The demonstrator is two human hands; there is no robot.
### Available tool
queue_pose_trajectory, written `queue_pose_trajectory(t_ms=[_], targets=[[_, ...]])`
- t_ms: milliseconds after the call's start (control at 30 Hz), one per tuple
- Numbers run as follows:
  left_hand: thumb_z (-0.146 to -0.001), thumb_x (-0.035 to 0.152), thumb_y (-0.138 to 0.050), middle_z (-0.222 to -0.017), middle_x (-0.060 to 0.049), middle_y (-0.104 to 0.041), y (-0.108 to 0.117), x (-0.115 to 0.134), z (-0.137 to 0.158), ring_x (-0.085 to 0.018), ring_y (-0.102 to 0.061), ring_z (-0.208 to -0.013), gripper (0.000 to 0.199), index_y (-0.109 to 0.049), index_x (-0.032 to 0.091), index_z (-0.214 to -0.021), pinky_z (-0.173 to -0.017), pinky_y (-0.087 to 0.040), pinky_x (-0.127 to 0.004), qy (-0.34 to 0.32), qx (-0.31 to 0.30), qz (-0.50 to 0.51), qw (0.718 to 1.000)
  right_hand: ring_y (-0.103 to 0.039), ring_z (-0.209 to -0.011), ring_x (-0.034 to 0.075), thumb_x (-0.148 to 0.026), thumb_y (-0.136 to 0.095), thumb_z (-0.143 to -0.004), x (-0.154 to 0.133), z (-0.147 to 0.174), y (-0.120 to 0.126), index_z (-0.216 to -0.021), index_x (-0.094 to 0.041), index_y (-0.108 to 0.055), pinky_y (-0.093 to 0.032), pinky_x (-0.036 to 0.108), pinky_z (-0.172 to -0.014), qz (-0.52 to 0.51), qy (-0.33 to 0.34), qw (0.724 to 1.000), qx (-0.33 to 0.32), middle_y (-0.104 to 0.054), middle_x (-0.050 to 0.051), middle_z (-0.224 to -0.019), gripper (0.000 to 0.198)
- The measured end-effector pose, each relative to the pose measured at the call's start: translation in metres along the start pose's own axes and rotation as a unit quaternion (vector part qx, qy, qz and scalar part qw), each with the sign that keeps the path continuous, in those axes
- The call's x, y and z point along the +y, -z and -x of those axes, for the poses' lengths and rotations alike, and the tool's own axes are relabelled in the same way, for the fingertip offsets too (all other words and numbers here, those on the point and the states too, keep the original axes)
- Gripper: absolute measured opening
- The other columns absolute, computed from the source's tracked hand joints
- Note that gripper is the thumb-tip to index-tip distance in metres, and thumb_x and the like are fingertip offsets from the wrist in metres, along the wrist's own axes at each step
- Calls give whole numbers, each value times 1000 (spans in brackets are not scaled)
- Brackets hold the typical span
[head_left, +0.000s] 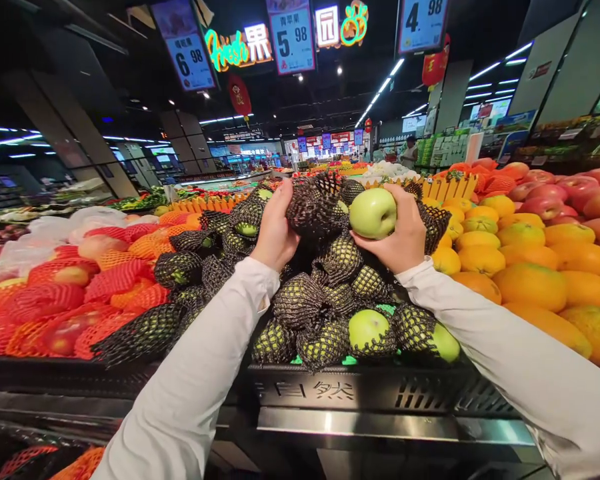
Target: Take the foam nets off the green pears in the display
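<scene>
The step in hand looks to be a two-handed handling of an apple [373,215] and a net [311,212]. The apple, green and bare, is held up over the heap, gripped from its right side by the fingers of the right hand [406,230]. The left hand [277,230] has its fingers closed about the dark net, just left of the apple (the net is blurred, so whether fruit sits inside it I cannot tell). In my judgement, any next move calls for a secure but gentle right grip, since smooth skin could slip, and for care on the left, where loose mesh could snag.

Below both hands, netted apples [300,301] are piled in a black crate [375,392] with lettering on its front, above the metal edge of the counter [330,422]. On the left lies fruit in red and orange nets [113,281]; on the right are oranges [533,280], with red apples [545,199] beyond. Price signs [291,40] hang overhead. What stands in the way is mostly the heap, uneven and close beneath the hands, while the right sleeve [510,333] crosses the crate's right end
</scene>
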State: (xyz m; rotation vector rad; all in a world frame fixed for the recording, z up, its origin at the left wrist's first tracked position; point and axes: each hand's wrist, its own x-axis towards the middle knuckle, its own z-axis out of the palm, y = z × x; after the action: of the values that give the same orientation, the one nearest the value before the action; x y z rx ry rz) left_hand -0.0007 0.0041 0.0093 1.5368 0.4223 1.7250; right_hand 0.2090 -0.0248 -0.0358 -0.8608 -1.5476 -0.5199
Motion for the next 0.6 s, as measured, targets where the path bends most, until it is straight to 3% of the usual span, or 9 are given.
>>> queue_pose_trajectory(t_ms=[133, 233, 300, 400, 467, 600], targets=[[-76, 71, -66, -81, -3, -64, -8, 14, 17, -20, -68, -84, 49, -62, 23, -86, -70, -56, -33, -52, -113, -30, 992, -55, -120, 30, -31, -75, -75, -1, 1, -1, -140, -28, -43, -48, 47, -103, -7, 19, 999, -29, -54, 10, -129, 72], [-71, 64, -76, -82, -2, -65, -18, 16, 28, -21, -67, -86, 45, -63, 23, -83, -76, -57, -37, -89, -199, -80, 973, -54, -122, 25, -27, -62, -88, -6, 1, 2, -139, -32, -46, -48, 43, -105, 3, 28, 999, -37, -55, 7, -131, 55], [-70, 57, -80, -85, -2, -65, -21, 12, 28, -19, -65, -88, 40, -63, 22, -80, -81, -55, -35, -130, -200, -111, 965, -54, -124, 24, -27, -53, -93, -11, 0, 5, -138, -33, -48, -48, 43, -106, -7, 44, 998, -36, -55, 6, -133, 45], [-69, 48, -84, -93, -2, -64, -21, 5, 22, -18, -63, -96, 37, -62, 22, -82, -87, -52, -32, -172, -154, -142, 962, -56, -123, 26, -30, -50, -94, -18, -1, 9, -136, -33, -49, -49, 49, -105, -58, 87, 994, -17, -57, 6, -132, 42], [-68, 51, -83, -103, -3, -64, -20, 4, 21, -19, -62, -103, 43, -62, 23, -92, -91, -51, -33, -153, -155, -148, 965, -57, -123, 27, -31, -51, -93, -20, -1, 11, -135, -32, -49, -50, 52, -105, -92, 94, 991, -15, -58, 5, -132, 42], [-76, 65, -69, -118, -7, -66, -19, 7, 27, -27, -60, -115, 58, -60, 23, -116, -100, -48, -41, -17, -250, -149, 957, -57, -127, 27, -30, -54, -90, -17, 1, 8, -136, -31, -48, -48, 50, -109, -136, 55, 988, -55, -59, 3, -137, 46]])
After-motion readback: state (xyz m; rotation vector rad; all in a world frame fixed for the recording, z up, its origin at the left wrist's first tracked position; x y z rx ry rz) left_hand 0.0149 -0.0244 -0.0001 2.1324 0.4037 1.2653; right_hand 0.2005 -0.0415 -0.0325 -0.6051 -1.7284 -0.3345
